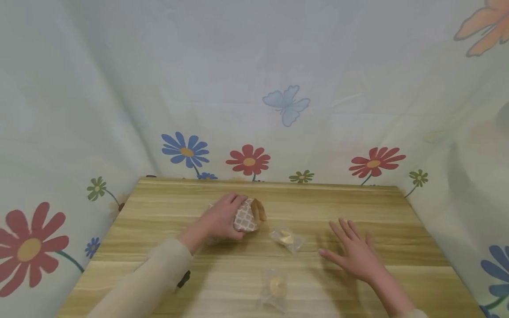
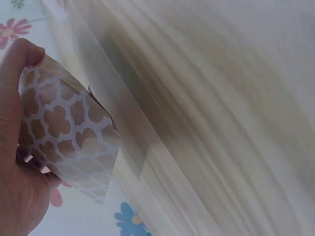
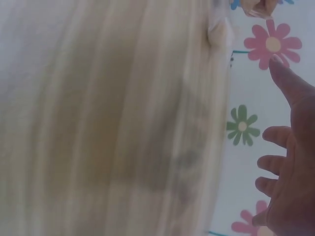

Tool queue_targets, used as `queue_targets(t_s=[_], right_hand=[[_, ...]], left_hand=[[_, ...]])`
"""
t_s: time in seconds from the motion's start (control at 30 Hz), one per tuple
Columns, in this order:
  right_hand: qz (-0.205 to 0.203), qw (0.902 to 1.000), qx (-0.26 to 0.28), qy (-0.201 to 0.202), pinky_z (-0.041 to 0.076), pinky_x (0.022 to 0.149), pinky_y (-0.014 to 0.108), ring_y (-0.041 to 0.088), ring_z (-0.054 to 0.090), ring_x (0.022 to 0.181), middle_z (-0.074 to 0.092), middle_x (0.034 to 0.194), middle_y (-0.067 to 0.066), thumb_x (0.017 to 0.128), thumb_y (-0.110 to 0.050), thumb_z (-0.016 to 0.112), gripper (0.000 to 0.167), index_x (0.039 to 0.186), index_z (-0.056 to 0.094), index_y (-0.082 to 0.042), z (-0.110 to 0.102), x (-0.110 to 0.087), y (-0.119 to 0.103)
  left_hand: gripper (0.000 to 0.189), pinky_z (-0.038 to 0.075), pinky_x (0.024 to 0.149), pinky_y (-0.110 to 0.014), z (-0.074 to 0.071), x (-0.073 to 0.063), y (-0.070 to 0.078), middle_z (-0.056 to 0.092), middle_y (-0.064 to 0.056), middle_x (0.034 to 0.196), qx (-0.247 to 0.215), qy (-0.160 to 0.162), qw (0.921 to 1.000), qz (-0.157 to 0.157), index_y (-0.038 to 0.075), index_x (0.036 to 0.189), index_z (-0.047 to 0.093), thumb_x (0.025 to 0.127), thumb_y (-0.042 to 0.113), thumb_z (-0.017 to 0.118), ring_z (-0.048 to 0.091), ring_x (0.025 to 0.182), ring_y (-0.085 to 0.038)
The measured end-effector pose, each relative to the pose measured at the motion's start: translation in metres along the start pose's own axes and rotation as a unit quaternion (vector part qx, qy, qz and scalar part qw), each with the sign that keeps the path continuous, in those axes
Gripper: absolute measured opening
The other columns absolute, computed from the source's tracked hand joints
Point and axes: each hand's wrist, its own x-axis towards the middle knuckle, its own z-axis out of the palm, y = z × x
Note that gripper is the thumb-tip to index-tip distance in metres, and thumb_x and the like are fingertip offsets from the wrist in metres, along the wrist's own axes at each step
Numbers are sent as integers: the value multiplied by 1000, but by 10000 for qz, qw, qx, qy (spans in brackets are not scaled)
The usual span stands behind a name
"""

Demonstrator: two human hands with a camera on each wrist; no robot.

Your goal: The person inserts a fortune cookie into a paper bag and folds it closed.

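Observation:
My left hand point(image 1: 219, 220) grips a brown paper bag point(image 1: 245, 217) printed with a white lattice pattern, fingers over its top and thumb along the near side. The bag lies tilted on its side, and its gaping mouth faces right. In the left wrist view the patterned side point(image 2: 66, 120) fills the grasp. To the right of the mouth lies a golden cookie point(image 1: 286, 238) in a clear wrapper, folded like a fortune cookie. A second wrapped cookie point(image 1: 277, 286) lies closer to me. My right hand point(image 1: 353, 255), fingers spread, hovers over the table's right side, holding nothing.
The wood-grain table point(image 1: 342, 198) ends at the back against a hanging cloth point(image 1: 326, 141) printed with flowers and butterflies; the cloth also flanks both sides. A small dark object point(image 1: 184, 279) shows beside my left sleeve, partly hidden by it.

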Motion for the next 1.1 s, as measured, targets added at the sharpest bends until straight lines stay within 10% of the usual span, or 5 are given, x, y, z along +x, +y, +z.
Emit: queue_targets(t_s=[0.53,1.1], right_hand=[[-663,9953,687,-162,25,119,75,52,36,152,43,164,27,100,-51,71,83,162,43,-3,2,37,-27],[-211,9739,2049,-957,56,102,52,36,70,121,70,135,22,106,-36,68,61,148,57,7,20,74,-27]], left_hand=[[113,50,111,-46,5,-21,27,55,-6,146,126,-89,9993,345,14,161,40,68,50,93,53,129,-24],[111,48,113,-46,12,-31,27,54,-4,147,212,-25,9986,485,15,161,39,70,51,92,52,131,-23]])
